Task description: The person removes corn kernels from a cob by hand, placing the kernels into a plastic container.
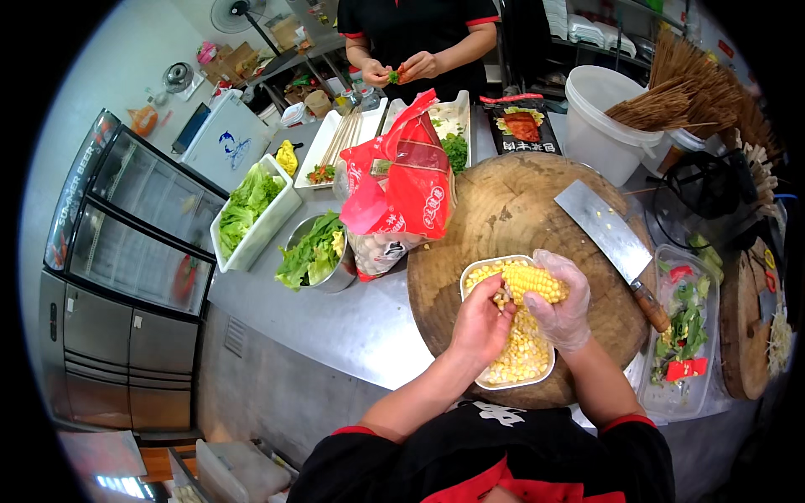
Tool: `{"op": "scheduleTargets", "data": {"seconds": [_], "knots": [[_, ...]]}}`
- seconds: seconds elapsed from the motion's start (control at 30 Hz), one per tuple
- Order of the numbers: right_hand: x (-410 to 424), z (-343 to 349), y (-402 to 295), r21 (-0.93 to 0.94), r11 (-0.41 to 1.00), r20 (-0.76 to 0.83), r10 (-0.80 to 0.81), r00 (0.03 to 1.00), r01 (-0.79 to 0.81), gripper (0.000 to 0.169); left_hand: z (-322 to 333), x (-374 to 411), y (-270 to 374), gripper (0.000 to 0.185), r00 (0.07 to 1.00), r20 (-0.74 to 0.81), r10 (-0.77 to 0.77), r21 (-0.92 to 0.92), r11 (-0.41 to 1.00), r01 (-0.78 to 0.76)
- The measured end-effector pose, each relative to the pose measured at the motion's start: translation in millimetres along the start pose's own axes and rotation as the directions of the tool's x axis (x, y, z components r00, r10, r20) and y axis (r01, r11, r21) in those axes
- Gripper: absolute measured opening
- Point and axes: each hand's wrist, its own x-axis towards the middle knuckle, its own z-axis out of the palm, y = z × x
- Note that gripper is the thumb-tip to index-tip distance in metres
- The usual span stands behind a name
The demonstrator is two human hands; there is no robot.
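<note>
An ear of yellow corn (pixel 534 284) is gripped in my right hand (pixel 569 308), which wears a clear plastic glove. My bare left hand (pixel 481 324) is at the left end of the ear, its thumb against it and several loose kernels (pixel 501 297) between its curled fingers. Both hands are over a white rectangular tray (pixel 516 385) that holds many loose corn kernels (pixel 522 352). This tray rests on a round wooden chopping block (pixel 503 201). A cleaver (pixel 607 232) with a wooden handle lies on the block's right side.
Left of the block are a red plastic bag (pixel 402 188), a steel pot of greens (pixel 314 254) and a lettuce bin (pixel 248 214). A clear scrap container (pixel 682 333) sits at right, below a white bucket (pixel 597 126). Across the table a co-worker's hands (pixel 402 69) hold food.
</note>
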Motion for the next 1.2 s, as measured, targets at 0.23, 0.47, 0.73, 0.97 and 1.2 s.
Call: {"op": "scheduleTargets", "data": {"seconds": [0.23, 0.47, 0.73, 0.97, 1.2], "knots": [[0, 0, -3, -0.028, 0.998, 0.062, -0.056, 0.997, 0.057, 0.048, -11, 6, -3, 0.016, 0.998, 0.019, 0.057, 0.137, 0.989, -0.059], [1, 0, -3, 0.028, 0.997, 0.014, 0.073, 0.997, -0.074, 0.051, -12, 4, -3, 0.022, 0.995, 0.039, 0.096, 0.188, 0.977, -0.102], [2, 0, -1, 0.142, 0.971, 0.020, 0.191, 0.981, -0.192, 0.043, -11, -1, -2, 0.022, 0.988, 0.110, 0.112, 0.245, 0.960, -0.136], [4, -1, -3, 0.076, 0.971, 0.037, 0.225, 0.974, -0.228, 0.042, -25, 7, -2, 0.022, 0.973, 0.200, 0.117, 0.353, 0.917, -0.183], [2, 1, -4, 0.165, 0.945, 0.056, 0.278, 0.959, -0.283, 0.042, -26, 9, 2, 0.021, 0.980, 0.166, 0.112, 0.392, 0.904, -0.170]]}}
